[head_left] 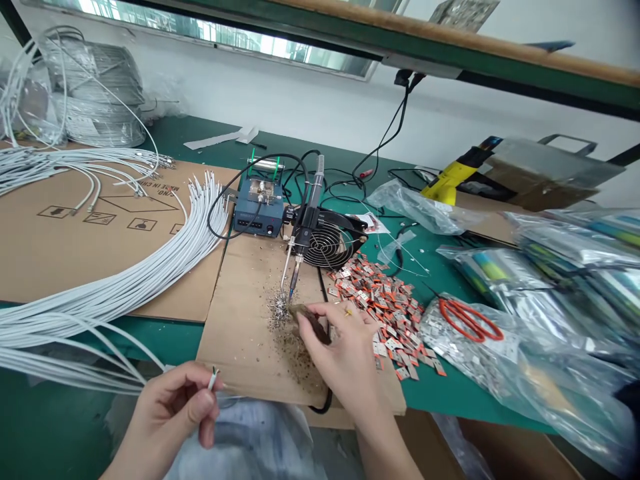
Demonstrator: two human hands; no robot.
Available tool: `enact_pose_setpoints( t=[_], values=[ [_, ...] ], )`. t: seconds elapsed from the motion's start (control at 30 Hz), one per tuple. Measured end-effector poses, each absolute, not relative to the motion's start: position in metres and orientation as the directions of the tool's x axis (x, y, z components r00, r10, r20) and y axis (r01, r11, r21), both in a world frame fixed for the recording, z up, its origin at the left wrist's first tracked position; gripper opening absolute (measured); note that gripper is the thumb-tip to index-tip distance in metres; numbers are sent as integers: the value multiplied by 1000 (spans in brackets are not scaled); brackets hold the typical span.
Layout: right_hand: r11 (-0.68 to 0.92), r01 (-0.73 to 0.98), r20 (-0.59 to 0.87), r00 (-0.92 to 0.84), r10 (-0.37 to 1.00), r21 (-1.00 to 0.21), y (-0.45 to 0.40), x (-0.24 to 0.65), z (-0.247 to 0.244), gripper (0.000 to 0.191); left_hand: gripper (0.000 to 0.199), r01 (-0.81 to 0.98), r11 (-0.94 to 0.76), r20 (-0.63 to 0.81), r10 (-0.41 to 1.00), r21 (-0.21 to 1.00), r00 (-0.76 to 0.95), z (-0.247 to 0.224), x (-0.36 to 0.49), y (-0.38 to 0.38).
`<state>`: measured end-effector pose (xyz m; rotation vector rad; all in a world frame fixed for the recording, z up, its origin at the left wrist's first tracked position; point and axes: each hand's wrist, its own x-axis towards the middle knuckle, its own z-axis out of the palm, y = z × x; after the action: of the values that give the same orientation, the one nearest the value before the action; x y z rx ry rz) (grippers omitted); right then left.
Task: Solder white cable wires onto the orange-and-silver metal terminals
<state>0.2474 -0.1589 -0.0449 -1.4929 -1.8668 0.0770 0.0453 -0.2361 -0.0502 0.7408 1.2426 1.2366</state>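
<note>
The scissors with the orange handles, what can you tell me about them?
The scissors lie flat on a clear plastic bag of small metal parts, at the right of the green table. The two looped handles look like orange plastic and point toward the right; the dark blades point up and left, and seem closed. No hand touches them: the right hand is off to their left, by the soldering iron tip.
</note>
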Motion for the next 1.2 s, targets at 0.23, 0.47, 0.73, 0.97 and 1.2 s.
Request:
enact_pose_setpoints(
  t=[0.23,0.47,0.73,0.97,1.2],
  values=[
    [241,661,359,46,932,-710,-140,251,-54,16,36,-235,227,-266,952,945,-149,-54,44,-237],
    [240,654,328,14,945,-718,-147,252,-59,14,34,-210,210,-249,952,955,-180,-55,43,-238],
    [346,799,570,-5,822,-492,-156,245,-52,5,33,-199,218,-254,951,955,-177,-57,43,-238],
    [340,803,537,-29,843,-490,-162,242,-55,2,18,-190,170,-209,956,967,-207,-60,42,-238],
    [311,797,486,-26,874,-517,-160,245,-56,1,21,-255,132,-195,951,958,-240,-65,39,-238]
  ],
)
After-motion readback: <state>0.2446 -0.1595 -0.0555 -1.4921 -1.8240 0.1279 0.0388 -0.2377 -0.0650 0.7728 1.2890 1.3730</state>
